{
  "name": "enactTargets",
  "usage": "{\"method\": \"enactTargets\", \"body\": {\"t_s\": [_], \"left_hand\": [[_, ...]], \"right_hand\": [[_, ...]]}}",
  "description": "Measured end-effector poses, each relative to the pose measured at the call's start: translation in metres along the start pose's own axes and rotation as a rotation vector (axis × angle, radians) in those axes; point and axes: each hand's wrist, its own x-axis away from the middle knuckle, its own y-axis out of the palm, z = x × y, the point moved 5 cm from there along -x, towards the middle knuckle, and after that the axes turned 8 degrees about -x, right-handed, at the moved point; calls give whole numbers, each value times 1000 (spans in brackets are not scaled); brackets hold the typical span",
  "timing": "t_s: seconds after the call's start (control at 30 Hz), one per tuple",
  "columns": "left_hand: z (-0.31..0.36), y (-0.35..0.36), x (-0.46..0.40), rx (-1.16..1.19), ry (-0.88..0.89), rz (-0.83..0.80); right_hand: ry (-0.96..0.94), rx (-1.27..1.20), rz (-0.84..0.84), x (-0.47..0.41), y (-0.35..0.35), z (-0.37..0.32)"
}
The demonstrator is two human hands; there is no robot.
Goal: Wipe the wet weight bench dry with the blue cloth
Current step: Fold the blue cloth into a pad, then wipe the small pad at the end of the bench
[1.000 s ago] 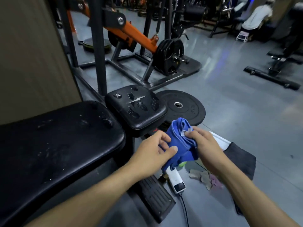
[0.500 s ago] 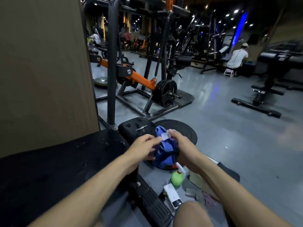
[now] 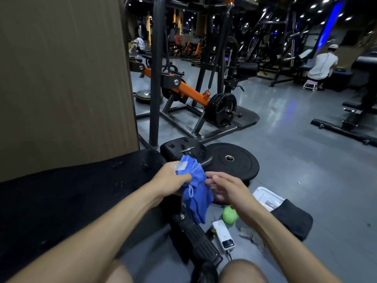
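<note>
Cloth (image 3: 195, 193) bunched in my left hand (image 3: 170, 180), fingers clamped — right hand (image 3: 226, 190) just beside it, fingers loose, empty, above wet table's (image 3: 81, 193) end.

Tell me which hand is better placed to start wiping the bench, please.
Probably the left. The left hand already grips the cloth and lies nearest the wet bench. The right hand is open beside the cloth, over the floor.
</note>
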Motion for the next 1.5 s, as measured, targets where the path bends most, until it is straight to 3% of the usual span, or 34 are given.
{"method": "enactTargets", "body": {"t_s": [0.1, 0.27, 0.5, 0.57, 0.7, 0.87, 1.07, 1.17, 1.3, 1.37, 1.5], "left_hand": [[3, 3, -6, -3, 6, -121], [-17, 4, -26, 118, 18, -69], [-54, -5, -73, 300, -91, 21], [-63, -2, -88, 285, -133, -13], [-74, 9, -112, 181, -150, -125], [-75, 19, -141, 308, -223, -189], [-73, 24, -165, 203, -169, -213], [-75, 23, -169, 160, -148, -233], [-78, 20, -169, 111, -136, -256], [-80, 13, -170, 67, -121, -199], [-77, -19, -170, 12, -17, -35]], "right_hand": [[-130, 100, -69, -11, -13, 10], [78, 43, -286, -35, -26, 47], [139, -493, 7, -90, -50, 75], [104, -502, 163, -108, -56, 77], [-29, -112, 355, -150, -71, 61], [-93, 320, 335, -232, -91, 13], [-140, 1116, 399, -277, -65, 5], [-206, 1145, 505, -269, -51, 17], [-164, 1036, 376, -266, -41, 50], [-123, 1047, 343, -262, -39, 63], [-230, 1086, 410, -230, -18, 71]]}}
